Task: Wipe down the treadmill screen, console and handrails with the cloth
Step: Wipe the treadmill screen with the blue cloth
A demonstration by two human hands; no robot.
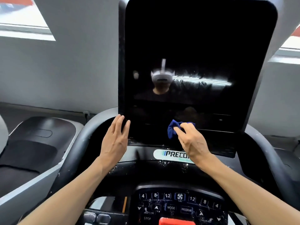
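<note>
Both forearms are bare, with no sleeves, rings or watch visible.

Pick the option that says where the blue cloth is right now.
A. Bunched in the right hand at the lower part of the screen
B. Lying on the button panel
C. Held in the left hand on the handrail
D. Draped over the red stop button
A: the right hand grips the bunched blue cloth against the lower part of the dark screen, while the left hand holds no cloth.
</note>
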